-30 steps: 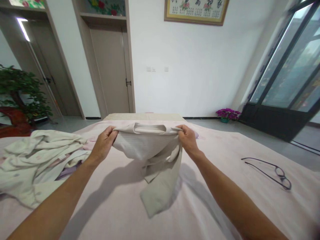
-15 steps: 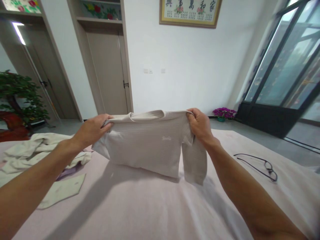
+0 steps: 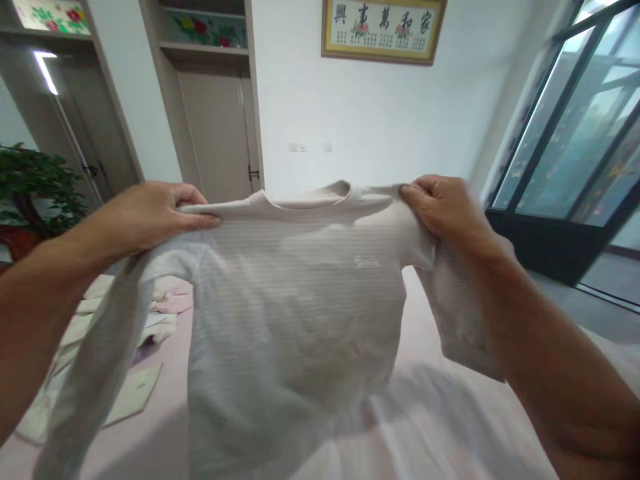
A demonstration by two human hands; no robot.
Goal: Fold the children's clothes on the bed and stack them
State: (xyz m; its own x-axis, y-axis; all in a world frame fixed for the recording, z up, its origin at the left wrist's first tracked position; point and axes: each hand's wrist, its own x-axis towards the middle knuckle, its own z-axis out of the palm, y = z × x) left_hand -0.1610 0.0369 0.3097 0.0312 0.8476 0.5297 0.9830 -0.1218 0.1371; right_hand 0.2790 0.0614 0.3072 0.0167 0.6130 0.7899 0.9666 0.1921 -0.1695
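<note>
A light grey long-sleeved shirt (image 3: 295, 287) with fine stripes and a small white chest logo hangs stretched between my hands, its round neckline upward. My left hand (image 3: 155, 210) pinches one shoulder between thumb and fingers. At the opposite shoulder, my right hand (image 3: 445, 207) is closed on the fabric. Both sleeves dangle beneath the hands, the right one partly behind my forearm. The shirt's lower part is blurred and hangs in front of the bed sheet.
A pale pink sheet (image 3: 165, 373) lies below. Several cream garments (image 3: 135, 393) are piled at left, partly hidden by a sleeve. A leafy plant (image 3: 40, 193) stands behind at left. Beyond are a door (image 3: 215, 127), a framed picture (image 3: 383, 30) and a glass door (image 3: 575, 147).
Both hands have risen and moved apart, bringing the shirt up and nearer. More of its body and both sleeves now hang down. The glasses and purple flowers are no longer visible.
</note>
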